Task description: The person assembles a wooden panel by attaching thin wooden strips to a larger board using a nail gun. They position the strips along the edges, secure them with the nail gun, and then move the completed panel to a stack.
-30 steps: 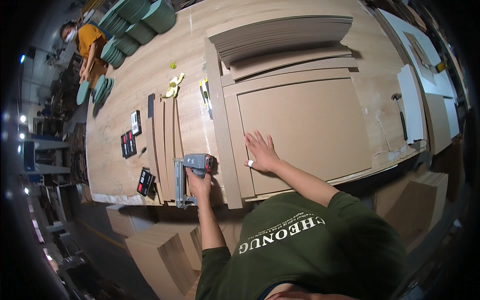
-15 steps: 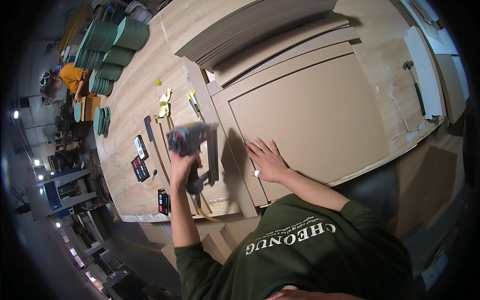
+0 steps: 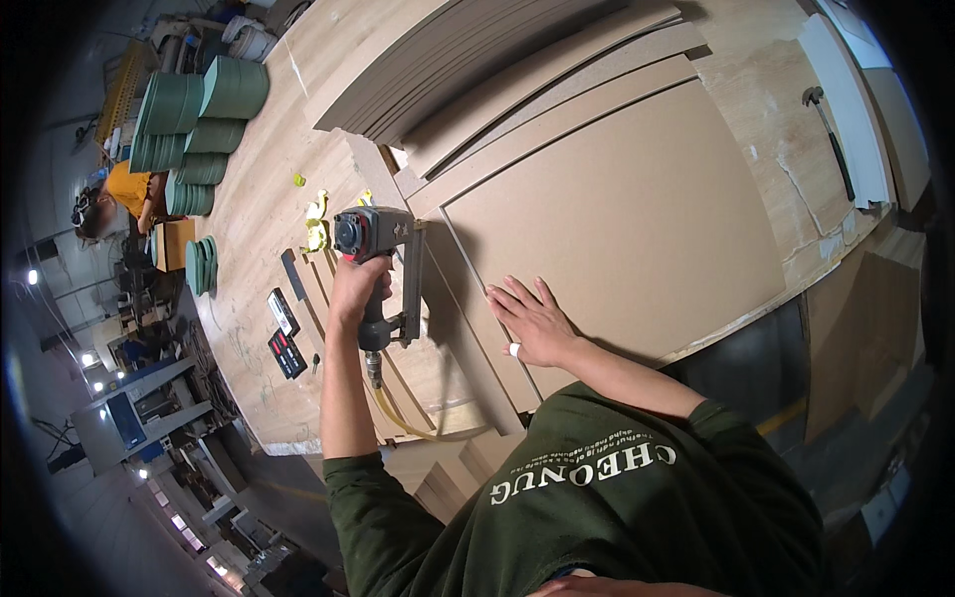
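My left hand (image 3: 357, 290) is wrapped round the grip of a dark pneumatic nail gun (image 3: 375, 232), with a yellow air hose (image 3: 398, 416) trailing from its handle. The tool's long magazine stands over the left edge of a brown fibreboard frame (image 3: 460, 333); whether its nose touches the wood I cannot tell. Inside that frame lies a large flat brown panel (image 3: 637, 214). My right hand (image 3: 537, 328), a white band on one finger, rests with fingers spread on the panel's left part, fingertips at the seam with the frame strip.
Stacked boards (image 3: 468, 75) rise beyond the panel. A hammer (image 3: 832, 144) lies at the right beside a white board (image 3: 851, 109). Small boxes (image 3: 287, 353), thin strips and a yellow-green crumpled item (image 3: 316, 224) lie left. Green discs (image 3: 164, 111) and a person in orange (image 3: 127, 189) are at far left.
My left hand has carried the nail gun slightly up and away from me, and the tool looks steadier. My right hand stays on the panel. The whole view has shifted a little.
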A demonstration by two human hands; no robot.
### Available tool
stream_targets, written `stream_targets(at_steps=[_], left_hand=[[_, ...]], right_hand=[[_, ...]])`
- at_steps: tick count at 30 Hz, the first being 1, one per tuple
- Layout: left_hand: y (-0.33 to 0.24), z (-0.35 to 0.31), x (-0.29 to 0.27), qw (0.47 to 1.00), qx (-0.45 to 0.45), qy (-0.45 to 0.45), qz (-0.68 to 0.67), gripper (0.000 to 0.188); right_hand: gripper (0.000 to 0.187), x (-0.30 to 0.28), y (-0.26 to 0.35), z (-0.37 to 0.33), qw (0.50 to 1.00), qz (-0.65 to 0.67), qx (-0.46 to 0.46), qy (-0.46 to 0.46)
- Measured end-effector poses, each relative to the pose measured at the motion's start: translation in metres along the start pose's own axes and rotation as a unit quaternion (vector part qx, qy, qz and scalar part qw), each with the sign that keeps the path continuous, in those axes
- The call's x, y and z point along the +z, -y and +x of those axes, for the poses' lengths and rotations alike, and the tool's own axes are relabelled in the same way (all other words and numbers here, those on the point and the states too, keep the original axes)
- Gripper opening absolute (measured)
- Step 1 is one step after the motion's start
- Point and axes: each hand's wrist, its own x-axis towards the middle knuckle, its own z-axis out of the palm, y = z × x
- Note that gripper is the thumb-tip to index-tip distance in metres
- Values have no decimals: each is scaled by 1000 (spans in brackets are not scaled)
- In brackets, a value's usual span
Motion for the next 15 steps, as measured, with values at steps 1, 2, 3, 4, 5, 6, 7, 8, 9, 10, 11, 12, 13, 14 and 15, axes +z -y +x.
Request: stream_targets(at_steps=[1,2,3,4,5,6,7,8,9,10,11,12,13,14,15], left_hand=[[0,2,-1,1000,-1,4,2,13],[0,2,-2,1000,-2,9,3,13],[-1,1,-1,1000,0,6,3,12],[-2,-1,0,1000,1,3,4,12],[-3,-2,1,1000,3,1,4,12],[-1,-1,0,1000,3,-1,5,12],[1,0,-1,1000,2,-3,4,11],[3,0,-1,1000,2,-6,4,11],[3,0,1,1000,0,-1,1,11],[0,0,0,1000,-1,2,0,11],[-2,0,0,1000,-1,6,-1,10],[-1,1,-1,1000,-6,7,-9,10],[-1,2,1,1000,-7,6,-6,10],[-3,3,2,1000,-9,5,-3,10],[-4,4,3,1000,-9,4,0,10]], right_hand=[[83,1,0,0,1000,-2,0,-3],[83,2,0,0,1000,-3,-1,-7],[83,2,-1,0,1000,-5,-1,-10],[83,2,0,0,1000,-5,-1,-7],[83,1,0,0,1000,-4,0,-5],[83,0,0,0,1000,-4,0,-2],[83,1,0,0,1000,-1,-1,-5],[83,2,0,0,1000,1,-3,-7],[83,3,0,-1,1000,3,-5,-10],[82,3,0,0,1000,1,-4,-8],[82,3,0,0,1000,-1,-3,-7],[82,4,0,0,1000,-4,-2,-5],[82,4,-1,0,1000,1,-2,-9],[82,5,-2,1,1000,5,-1,-13],[82,5,-3,1,1000,10,-1,-17]])
